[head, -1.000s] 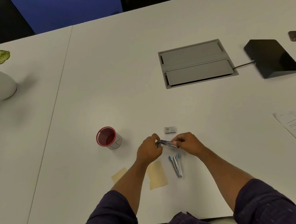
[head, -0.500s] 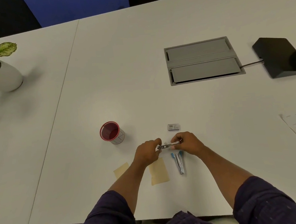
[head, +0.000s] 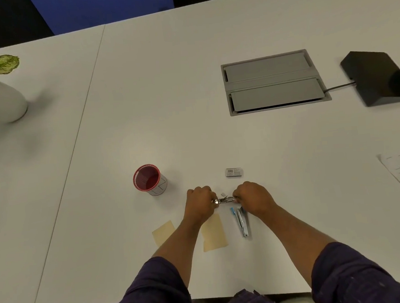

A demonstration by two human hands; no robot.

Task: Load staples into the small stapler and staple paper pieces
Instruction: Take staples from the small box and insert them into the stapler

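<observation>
While both hands, left [head: 200, 204] and right [head: 252, 198], pinch the stapler [head: 226, 199] ends, hold it level so staples seat straight; box [head: 234, 172] near.

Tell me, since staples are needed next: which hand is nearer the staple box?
Right. The right hand lies just below the staple box; the left hand is farther, down-left.
</observation>
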